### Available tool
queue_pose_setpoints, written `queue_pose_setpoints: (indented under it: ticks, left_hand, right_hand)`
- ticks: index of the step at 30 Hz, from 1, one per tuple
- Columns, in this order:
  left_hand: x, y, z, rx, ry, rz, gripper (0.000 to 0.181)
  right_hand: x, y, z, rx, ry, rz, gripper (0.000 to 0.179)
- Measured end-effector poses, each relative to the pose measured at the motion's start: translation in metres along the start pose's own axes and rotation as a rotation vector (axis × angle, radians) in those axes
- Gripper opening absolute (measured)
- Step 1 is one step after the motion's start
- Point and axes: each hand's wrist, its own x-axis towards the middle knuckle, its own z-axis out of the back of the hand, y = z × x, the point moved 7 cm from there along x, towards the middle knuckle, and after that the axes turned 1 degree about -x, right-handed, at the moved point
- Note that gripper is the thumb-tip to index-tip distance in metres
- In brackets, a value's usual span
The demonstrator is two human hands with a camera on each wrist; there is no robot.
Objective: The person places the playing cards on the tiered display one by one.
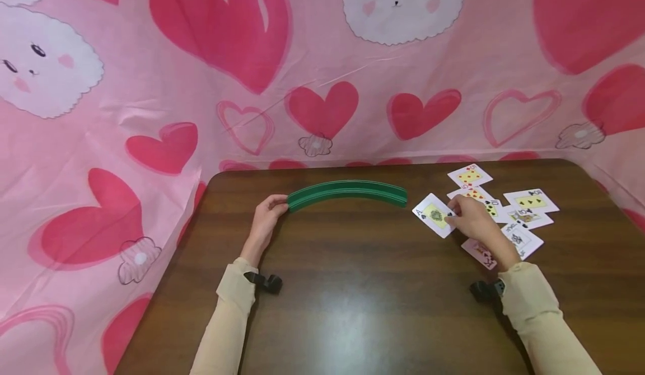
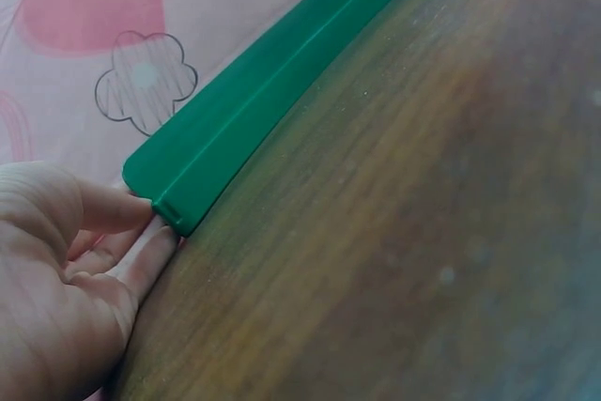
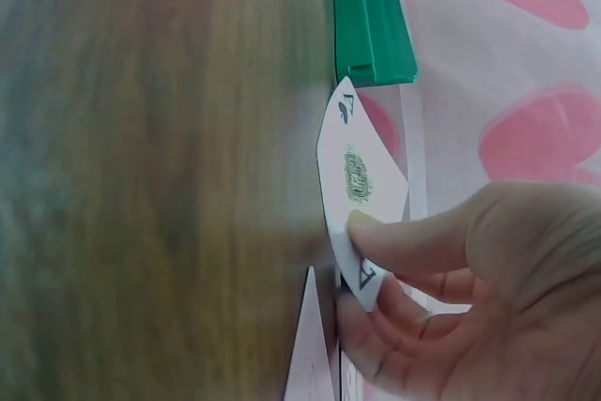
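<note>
A curved green card holder (image 1: 347, 189) lies across the far middle of the table. My left hand (image 1: 265, 218) pinches its left end, thumb and fingers at the corner in the left wrist view, where the holder (image 2: 225, 138) shows a ridge along its length. To the right of the holder, my right hand (image 1: 473, 218) grips an ace of spades (image 1: 432, 216) between thumb and fingers. Its face is turned up, and the card (image 3: 352, 152) points one corner toward the holder's right end (image 3: 376, 63). Right under and around that hand are other playing cards, partly hidden by it.
Several face-up playing cards overlap at the right: a diamonds card (image 1: 470, 176) at the back, a clubs card (image 1: 531, 200), a joker (image 1: 526, 242) and a pinkish king (image 1: 478, 253) nearer me. A pink heart-patterned cloth (image 1: 322, 45) hangs behind the brown table (image 1: 342, 285).
</note>
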Motion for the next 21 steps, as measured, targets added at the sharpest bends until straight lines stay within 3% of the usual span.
queue_pose_setpoints:
  ticks: [6, 10, 16, 19, 21]
  left_hand:
    - [0.002, 0.001, 0.001, 0.010, -0.014, -0.027, 0.020]
    - [0.002, 0.000, -0.001, 0.029, -0.010, -0.032, 0.021]
    - [0.000, 0.001, -0.002, 0.056, -0.004, -0.015, 0.020]
    - [0.000, 0.000, 0.000, 0.057, -0.022, -0.021, 0.020]
    - [-0.001, 0.000, 0.002, 0.054, -0.028, -0.024, 0.020]
  right_hand:
    - [-0.002, 0.000, 0.014, 0.047, -0.120, 0.002, 0.020]
    - [-0.006, -0.003, 0.023, 0.136, -0.153, -0.068, 0.028]
    - [-0.005, -0.012, 0.028, 0.470, -0.176, -0.187, 0.039]
    - [0.012, -0.031, 0.020, 0.637, -0.231, -0.227, 0.039]
    - [0.026, -0.045, 0.013, 0.701, -0.260, -0.212, 0.039]
